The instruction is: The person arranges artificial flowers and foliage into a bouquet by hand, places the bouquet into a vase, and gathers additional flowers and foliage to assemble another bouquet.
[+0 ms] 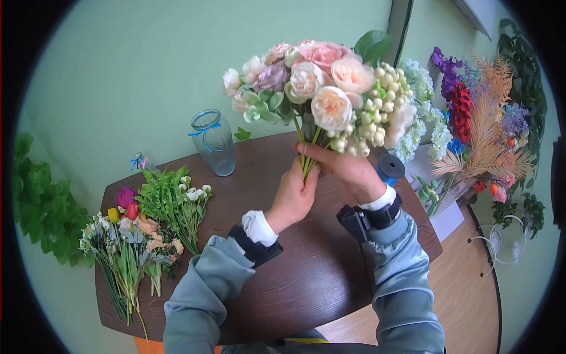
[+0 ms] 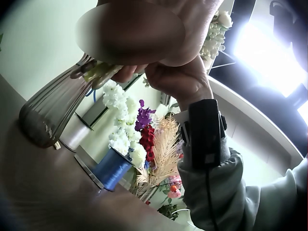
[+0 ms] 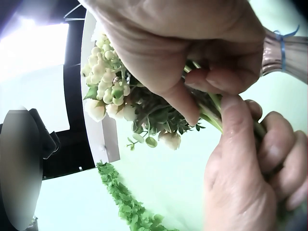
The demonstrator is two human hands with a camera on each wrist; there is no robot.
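Observation:
A bouquet of pink and cream roses (image 1: 332,109) with pale berries and green leaves is held up above the dark table (image 1: 283,271). My left hand (image 1: 293,194) grips the lower part of its green stems (image 3: 211,113). Just above it, under the flower heads, my right hand (image 1: 354,172) holds the same stems between thumb and curled fingers. In the right wrist view, the right hand (image 3: 178,43) covers part of the stems, and the left thumb (image 3: 236,125) lies along them.
A glass vase (image 1: 217,154) with a blue ribbon stands at the table's back edge. Loose flowers and greenery (image 1: 132,236) lie at the left. Behind my right wrist is a blue ribbon spool (image 1: 389,169). More flowers (image 1: 471,130) stand beyond the table's right edge.

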